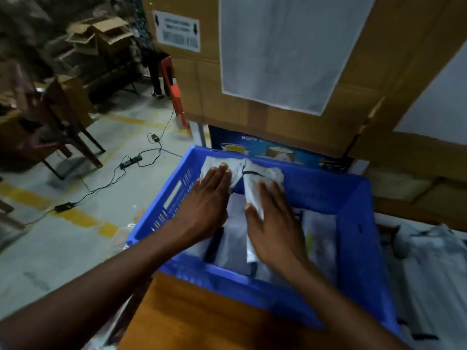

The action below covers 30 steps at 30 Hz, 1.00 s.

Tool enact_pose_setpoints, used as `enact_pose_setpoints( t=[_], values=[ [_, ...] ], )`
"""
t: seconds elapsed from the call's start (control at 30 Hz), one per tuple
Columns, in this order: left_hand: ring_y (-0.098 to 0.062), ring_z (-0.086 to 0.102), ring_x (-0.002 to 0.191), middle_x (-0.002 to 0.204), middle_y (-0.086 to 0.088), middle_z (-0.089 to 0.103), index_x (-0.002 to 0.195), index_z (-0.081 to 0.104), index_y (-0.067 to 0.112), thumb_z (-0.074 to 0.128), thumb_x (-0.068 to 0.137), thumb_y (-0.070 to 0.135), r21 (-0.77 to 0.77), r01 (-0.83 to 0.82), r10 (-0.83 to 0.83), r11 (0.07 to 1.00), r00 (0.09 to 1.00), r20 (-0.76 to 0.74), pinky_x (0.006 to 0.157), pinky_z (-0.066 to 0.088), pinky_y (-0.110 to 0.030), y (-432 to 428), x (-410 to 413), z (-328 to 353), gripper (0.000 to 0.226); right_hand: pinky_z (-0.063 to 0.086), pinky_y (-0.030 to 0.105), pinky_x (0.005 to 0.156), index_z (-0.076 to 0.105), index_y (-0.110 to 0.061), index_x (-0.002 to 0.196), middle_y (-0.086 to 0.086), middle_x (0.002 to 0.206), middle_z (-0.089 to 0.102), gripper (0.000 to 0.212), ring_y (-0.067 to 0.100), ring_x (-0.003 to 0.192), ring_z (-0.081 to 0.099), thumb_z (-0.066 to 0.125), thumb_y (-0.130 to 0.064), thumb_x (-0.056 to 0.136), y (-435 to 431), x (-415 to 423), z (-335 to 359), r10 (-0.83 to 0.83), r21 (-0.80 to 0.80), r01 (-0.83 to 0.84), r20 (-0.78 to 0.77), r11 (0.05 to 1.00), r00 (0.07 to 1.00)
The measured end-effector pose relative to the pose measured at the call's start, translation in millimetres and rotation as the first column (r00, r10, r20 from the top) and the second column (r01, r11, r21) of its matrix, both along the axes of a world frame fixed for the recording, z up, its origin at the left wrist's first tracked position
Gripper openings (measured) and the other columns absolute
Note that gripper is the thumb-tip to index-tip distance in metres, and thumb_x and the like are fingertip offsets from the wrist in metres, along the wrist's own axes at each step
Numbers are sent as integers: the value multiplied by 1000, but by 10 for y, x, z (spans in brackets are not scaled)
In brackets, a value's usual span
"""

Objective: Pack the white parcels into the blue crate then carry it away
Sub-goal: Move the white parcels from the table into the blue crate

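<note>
Brown counter (202, 319) meets the blue crate (358, 248), whose white parcels (233, 223) the left hand (207, 195) and right hand (275, 223) press down with straight, released fingers. More parcels (429, 269) lie outside at its right, so packing looks unfinished, carrying not begun.

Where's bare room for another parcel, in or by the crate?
Bare: the wooden top in front of the blue crate. Inside, only the far right corner, between the right hand and the right wall, has room above low parcels. Crowded: left and middle, under the left hand, and the parcel pile outside right.
</note>
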<state>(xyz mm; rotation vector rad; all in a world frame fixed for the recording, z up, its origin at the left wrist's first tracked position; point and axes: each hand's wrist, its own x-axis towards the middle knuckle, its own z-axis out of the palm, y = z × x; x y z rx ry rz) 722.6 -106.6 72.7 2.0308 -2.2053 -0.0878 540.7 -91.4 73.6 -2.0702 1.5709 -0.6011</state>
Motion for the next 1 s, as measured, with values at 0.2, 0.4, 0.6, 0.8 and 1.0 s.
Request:
enact_pose_setpoints(
  t=[0.2,0.4,0.6,0.8,1.0],
  values=[
    [-38,26,148,161,-22,23,153,27,-2,35,93,22,141,30,-46,990,993,111,115,32,-51,-230,665,-659,65,27,47,116,8,-31,160,-5,169,-9,61,18,155,-3,29,-47,105,-215,639,-452,-28,183,65,-195,981,980],
    [-41,35,143,151,-26,40,140,45,-11,29,88,20,302,152,-220,941,954,202,117,31,-51,-356,779,-1059,63,19,55,119,2,-32,160,-6,166,-22,68,22,154,-17,27,-58,103,-309,812,-847,107,421,33,-304,906,947],
    [-40,-9,150,162,-22,-12,156,14,2,29,104,30,458,240,-355,856,917,182,121,9,-58,-325,921,-1230,61,11,56,120,-18,-36,156,-9,157,-40,71,22,149,-29,23,-59,103,-343,797,-1055,212,531,-15,-311,847,926],
    [-37,-23,147,157,-29,25,143,39,-11,34,96,40,422,226,-352,878,903,248,113,34,-58,-303,948,-1279,70,10,61,118,-26,-38,153,-11,151,-49,75,22,146,-35,28,-56,103,-332,761,-1088,246,559,-28,-318,828,915],
    [-39,17,151,165,-17,5,157,15,2,54,98,41,275,116,-129,954,991,31,109,34,-64,-271,789,-950,81,-7,60,120,-12,-36,158,-12,158,-39,69,23,147,-34,28,-52,104,-266,445,-709,135,323,-31,-305,946,943]
  ],
)
